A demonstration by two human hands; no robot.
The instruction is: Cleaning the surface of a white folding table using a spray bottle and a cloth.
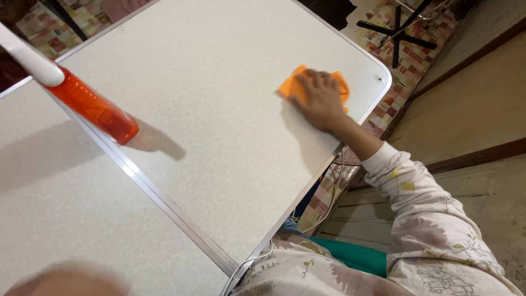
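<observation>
Broad bare stretch of the speckled white folding table (208, 109) between the orange plastic spray bottle with white top (93, 107), standing left on the metal centre seam (159, 194), and the right hand (320, 101) pressing a flat orange cloth (289, 85) near the far right corner.

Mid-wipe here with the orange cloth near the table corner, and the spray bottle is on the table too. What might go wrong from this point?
1. The right hand presses the orange cloth close to the table corner; a long stroke could carry it off the edge.
2. The orange spray bottle stands near the metal seam; a wide sweep might knock it over.
3. The left hand is blurred at the frame's bottom, so its grip is unclear.
</observation>
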